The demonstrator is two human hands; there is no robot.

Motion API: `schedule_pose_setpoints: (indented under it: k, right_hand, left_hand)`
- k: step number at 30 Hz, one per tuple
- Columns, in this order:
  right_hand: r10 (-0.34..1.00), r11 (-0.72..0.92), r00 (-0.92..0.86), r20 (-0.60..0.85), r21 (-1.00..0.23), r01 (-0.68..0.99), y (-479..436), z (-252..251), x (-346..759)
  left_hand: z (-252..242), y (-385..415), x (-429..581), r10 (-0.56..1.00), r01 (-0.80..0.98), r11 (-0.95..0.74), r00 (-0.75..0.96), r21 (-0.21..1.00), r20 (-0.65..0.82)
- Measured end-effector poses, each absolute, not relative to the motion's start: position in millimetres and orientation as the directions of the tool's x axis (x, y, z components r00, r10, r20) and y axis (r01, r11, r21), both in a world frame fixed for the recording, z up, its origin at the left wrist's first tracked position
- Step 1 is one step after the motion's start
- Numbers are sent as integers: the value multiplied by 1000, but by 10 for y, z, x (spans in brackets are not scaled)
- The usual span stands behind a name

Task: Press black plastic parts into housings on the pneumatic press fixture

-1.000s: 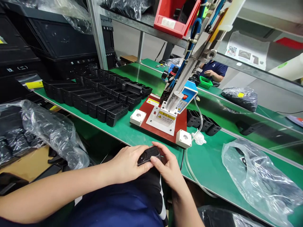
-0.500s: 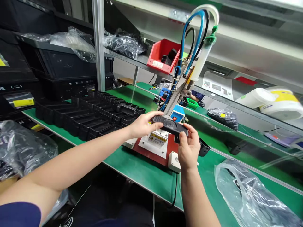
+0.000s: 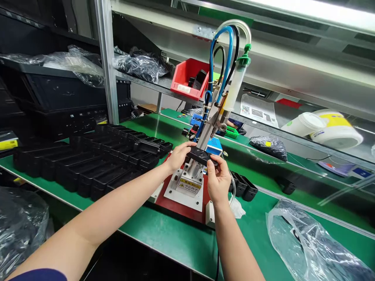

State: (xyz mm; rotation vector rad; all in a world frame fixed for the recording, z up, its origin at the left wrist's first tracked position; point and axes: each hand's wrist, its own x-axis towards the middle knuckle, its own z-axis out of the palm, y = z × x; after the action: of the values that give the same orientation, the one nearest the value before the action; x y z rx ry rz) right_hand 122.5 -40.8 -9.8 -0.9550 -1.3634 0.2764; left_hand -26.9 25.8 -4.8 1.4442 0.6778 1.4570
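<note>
My left hand (image 3: 178, 156) and my right hand (image 3: 218, 179) each grip one end of a long black plastic part (image 3: 201, 157). The part is held level over the metal post of a small fixture (image 3: 187, 186) with a red base and white plate. Above it slants a dispenser head (image 3: 227, 93) with a syringe and blue, black and clear hoses. Both hands are closed on the part, fingers pinching its ends.
Rows of black plastic housings (image 3: 88, 168) cover the green bench (image 3: 164, 234) to the left. More black parts (image 3: 244, 187) sit right of the fixture. A clear plastic bag (image 3: 310, 242) lies at the right. A red bin (image 3: 189, 78) stands on the shelf. Another person's hand shows behind the fixture.
Both hands lifted the black part from my lap up over the bench and carried it forward onto the fixture's post. My view tilted upward.
</note>
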Motion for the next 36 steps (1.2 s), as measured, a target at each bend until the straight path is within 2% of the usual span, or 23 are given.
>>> schedule_pose_setpoints:
  k: [3,7,11,14,17,22,24,26,27,30,31,33,36]
  right_hand:
    - [627,650,229,744,-663,372,-389,-135,1228]
    - [672,628,286,683,-730,270,-398,-263,1197]
    - [689,614,302,659,-752,240,-399,-319,1208]
    - [733,608,226,642,-767,204,-338,-280,1311]
    - [776,589,144,614,-787,183,-270,-210,1416]
    - [814,543,91,574,-807,234,-404,-184,1469]
    - [807,515,141,574,-799,310,-553,-264,1599]
    - [790,377,298,536,-808,452,-747,-402,1898]
    - [764,257,405,502,-812,524,-857,-486,2114]
    - [656,-58,640,400,-818,572,-1185,-749,2932]
    - [627,-160,692,358,-810,564,-1273,-828,3216]
    - [590,-360,765,259,-763,536,-1390,-964,3728]
    - [549,-586,822,152,-631,509,-1422,-1102,4267]
  left_hand:
    - [-67,256,-261,867,-203,-459,111,865,486]
    - [-58,225,-258,832,-56,-543,104,838,545]
    - [-57,187,-241,829,-18,-554,81,832,554]
    - [-80,107,-219,837,13,-547,9,837,547]
    - [-103,5,-211,815,115,-568,-59,815,577]
    - [-100,-81,-260,805,271,-564,-32,780,593]
    - [-136,-148,-328,790,325,-563,-60,760,610]
    - [-256,-297,-462,718,406,-602,-102,687,689]
    - [-359,-406,-557,659,452,-633,-111,628,744]
    - [-820,-821,-896,488,542,-694,-129,473,863]
    - [-1000,-962,-1001,509,564,-667,-133,487,850]
    - [-1338,-1191,-1165,670,596,-557,-90,579,737]
    - [-1658,-1331,-1280,728,681,-451,-93,577,679]
